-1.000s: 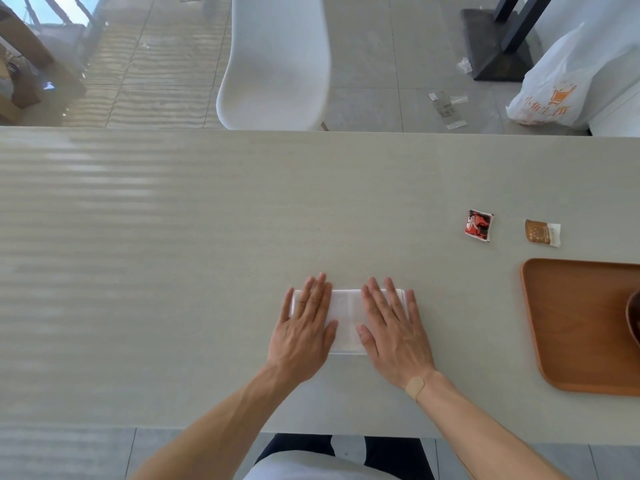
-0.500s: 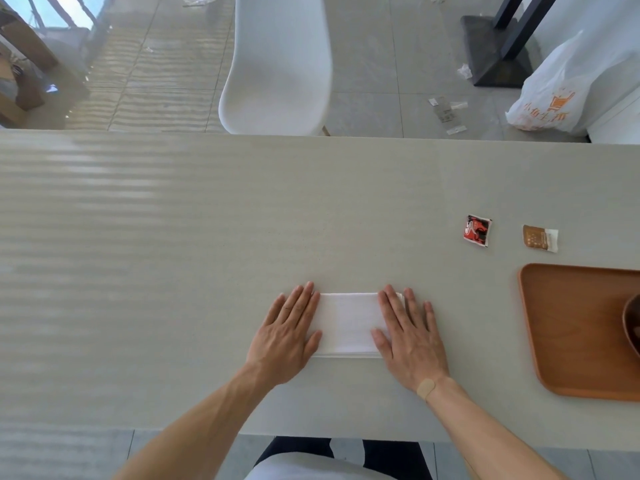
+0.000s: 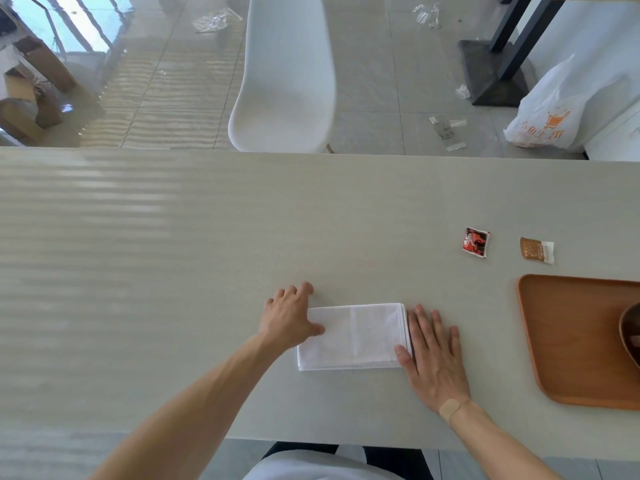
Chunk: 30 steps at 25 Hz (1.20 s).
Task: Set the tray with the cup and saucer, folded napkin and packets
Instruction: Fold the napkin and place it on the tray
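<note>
Our hands slid apart: left hand [image 3: 289,318] thumb pins napkin [image 3: 353,337], right hand [image 3: 434,358] flat, empty beside napkin; fold pressed, tray [image 3: 568,337] next.

Both arms are bare, with no sleeves. A small tan sticky bandage [image 3: 449,408] sits on the right wrist. Lower down you see a white top [image 3: 311,467] and dark pants [image 3: 394,459].

The folded napkin [image 3: 353,336] lies flat on the tabletop [image 3: 173,254] just in front of me. My left hand [image 3: 291,320] rests on its left end; my right hand [image 3: 433,358] lies flat touching its right edge. Well to the right sits the tray [image 3: 568,341], a bowl [image 3: 630,332] on it. Beyond the tray lie two packets [image 3: 476,242] [image 3: 536,250] side by side. A chair [image 3: 287,81] stands behind the tabletop.
</note>
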Available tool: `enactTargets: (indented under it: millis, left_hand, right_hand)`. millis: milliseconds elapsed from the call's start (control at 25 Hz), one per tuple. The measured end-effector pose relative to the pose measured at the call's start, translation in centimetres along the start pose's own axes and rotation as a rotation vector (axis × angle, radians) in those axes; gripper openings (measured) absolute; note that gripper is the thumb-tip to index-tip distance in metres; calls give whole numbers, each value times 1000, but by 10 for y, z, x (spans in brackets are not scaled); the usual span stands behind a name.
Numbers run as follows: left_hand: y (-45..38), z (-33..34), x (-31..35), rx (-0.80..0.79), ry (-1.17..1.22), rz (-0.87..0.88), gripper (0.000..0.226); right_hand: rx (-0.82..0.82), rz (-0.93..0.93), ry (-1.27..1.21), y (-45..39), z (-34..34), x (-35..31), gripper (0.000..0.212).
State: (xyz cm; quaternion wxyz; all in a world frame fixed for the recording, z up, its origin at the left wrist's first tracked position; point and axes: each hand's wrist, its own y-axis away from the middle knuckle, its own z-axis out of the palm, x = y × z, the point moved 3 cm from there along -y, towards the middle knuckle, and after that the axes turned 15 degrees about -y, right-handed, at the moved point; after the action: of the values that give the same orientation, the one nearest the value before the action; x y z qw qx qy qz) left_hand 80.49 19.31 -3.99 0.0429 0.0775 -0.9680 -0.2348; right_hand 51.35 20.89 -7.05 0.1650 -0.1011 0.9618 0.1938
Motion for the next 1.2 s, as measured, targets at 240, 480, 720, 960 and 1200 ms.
enactTargets:
  millis: [240, 480, 720, 960, 1200]
  left_hand:
    - [6, 3, -11, -162, 244, -143, 27]
    - [21, -3, -39, -193, 989, -462, 17]
    - [35, -33, -38, -78, 965, -245, 23]
    - [51, -37, 30, -21, 797, -45, 34]
    - [41, -9, 85, -40, 593, -68, 41]
  right_hand:
    - [22, 116, -1, 5, 10, -17, 74]
    - [26, 70, -74, 11, 28, -64, 77]
    - [78, 41, -1, 15, 8, -18, 67]
    - [72, 52, 41, 15, 11, -2, 62]
    - [111, 52, 32, 15, 12, 2, 62]
